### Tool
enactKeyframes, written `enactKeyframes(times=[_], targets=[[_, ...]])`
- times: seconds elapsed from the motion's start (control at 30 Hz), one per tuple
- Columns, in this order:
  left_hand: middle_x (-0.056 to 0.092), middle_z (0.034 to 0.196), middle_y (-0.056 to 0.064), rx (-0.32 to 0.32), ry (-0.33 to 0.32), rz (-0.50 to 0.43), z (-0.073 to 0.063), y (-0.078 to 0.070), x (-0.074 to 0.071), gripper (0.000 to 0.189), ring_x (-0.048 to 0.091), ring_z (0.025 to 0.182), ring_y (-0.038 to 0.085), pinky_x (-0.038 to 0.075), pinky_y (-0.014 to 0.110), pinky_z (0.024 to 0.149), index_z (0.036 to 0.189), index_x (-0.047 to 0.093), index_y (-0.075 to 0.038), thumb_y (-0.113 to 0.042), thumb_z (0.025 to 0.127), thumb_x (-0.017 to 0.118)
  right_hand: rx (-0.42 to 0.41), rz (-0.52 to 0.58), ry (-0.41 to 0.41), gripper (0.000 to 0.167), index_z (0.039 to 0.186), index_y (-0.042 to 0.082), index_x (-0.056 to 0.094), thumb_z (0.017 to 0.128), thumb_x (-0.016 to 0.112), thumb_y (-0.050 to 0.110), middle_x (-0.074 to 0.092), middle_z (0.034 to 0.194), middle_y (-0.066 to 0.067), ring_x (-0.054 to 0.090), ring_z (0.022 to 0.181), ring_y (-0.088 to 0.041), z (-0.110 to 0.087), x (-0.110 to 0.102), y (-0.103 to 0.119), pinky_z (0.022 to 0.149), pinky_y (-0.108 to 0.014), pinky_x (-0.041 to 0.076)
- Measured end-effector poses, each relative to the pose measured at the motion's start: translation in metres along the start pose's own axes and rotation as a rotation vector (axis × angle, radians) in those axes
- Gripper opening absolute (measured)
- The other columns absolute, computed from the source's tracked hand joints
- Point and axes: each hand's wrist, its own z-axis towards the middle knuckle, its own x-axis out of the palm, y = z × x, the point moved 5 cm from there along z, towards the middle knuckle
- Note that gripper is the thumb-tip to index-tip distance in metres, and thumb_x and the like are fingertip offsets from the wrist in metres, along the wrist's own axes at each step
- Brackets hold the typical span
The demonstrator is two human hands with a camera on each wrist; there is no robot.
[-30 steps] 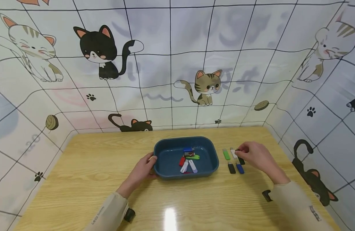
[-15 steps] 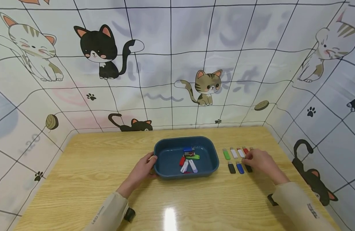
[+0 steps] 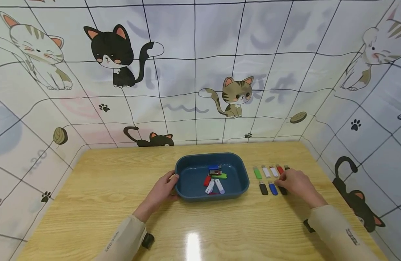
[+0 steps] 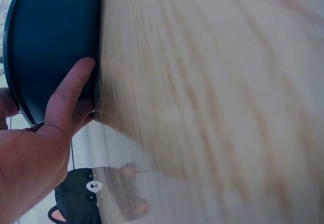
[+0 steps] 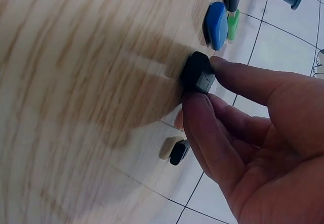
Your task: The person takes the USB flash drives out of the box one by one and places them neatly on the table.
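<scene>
At its left end, a dark blue plastic tray is gripped by my left hand, thumb at the rim. In the left wrist view, fingers press its outer wall. My right hand pinches a black USB stick between thumb and fingers, low over the table, at the right end of the near row. Beside it lie a blue USB stick and another black one. The far row has green, white, red-tipped white, red and black sticks.
Inside the tray lie several more USB sticks, among them a blue one, a green one, a red one and two white ones. The wooden table meets cat-patterned cloth walls at the back and sides.
My right hand has moved right and nearer with the black USB stick, from over the far row to the near row's right end. The left hand keeps its grip on the tray.
</scene>
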Motion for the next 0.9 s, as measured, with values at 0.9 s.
enactKeyframes(times=[0.9], targets=[[0.045,0.151,0.033,-0.006,-0.003,0.015,0.000,0.002,0.000,0.054,0.053,0.133,0.048,0.062,0.049,0.082,0.159,0.035,-0.001,-0.027,0.112,0.046,-0.181,-0.031,-0.162,0.030,0.108,-0.005,0.072,0.103,0.065,0.023,0.072,0.088,-0.007,0.064,0.070,-0.017,-0.021,-0.063,0.091,0.065,-0.043,0.057]])
